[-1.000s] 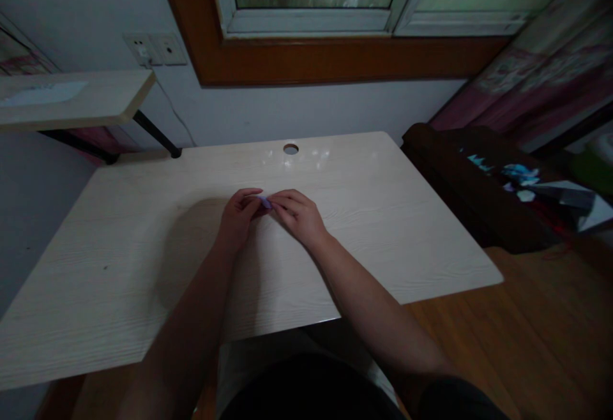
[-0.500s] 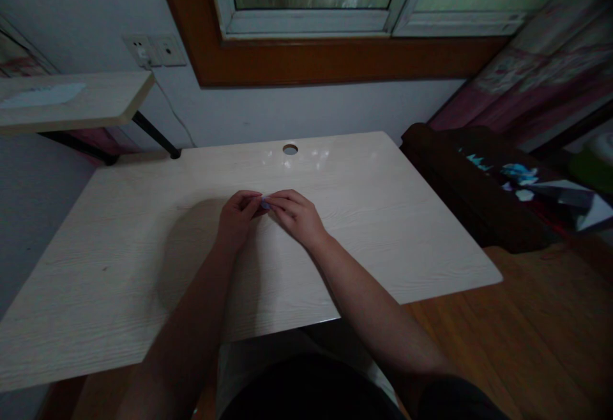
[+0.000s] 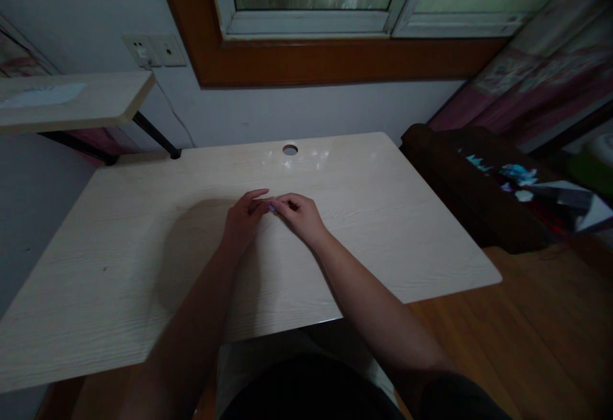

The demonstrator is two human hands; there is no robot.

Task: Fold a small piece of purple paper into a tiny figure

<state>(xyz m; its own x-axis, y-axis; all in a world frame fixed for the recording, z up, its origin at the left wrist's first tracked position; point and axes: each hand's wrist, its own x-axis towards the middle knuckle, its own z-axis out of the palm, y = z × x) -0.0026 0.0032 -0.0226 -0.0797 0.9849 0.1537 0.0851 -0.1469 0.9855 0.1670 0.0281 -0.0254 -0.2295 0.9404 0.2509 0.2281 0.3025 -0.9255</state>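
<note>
Between my fingertips, over the middle of the pale wood-grain table (image 3: pixel 383 228), is a small bluish-purple piece (image 3: pixel 272 207). Fingers cover most of it, so its kind does not show. My left hand (image 3: pixel 243 216) pinches it from the left, with the index finger lifted and stretched out above. From the right, my right hand (image 3: pixel 301 216) is closed on the same piece with thumb and fingertips together. The hands almost touch at the piece.
A round cable hole (image 3: pixel 290 150) lies near the table's back edge. At the back left stands a raised shelf (image 3: pixel 110 104) on black legs, with a paper on it. Right of the table is a dark brown seat (image 3: pixel 460 184) bearing several small items.
Both hands have shifted slightly right with the small piece. My left index finger has lifted and straightened away from it, and my right fingers have curled more.
</note>
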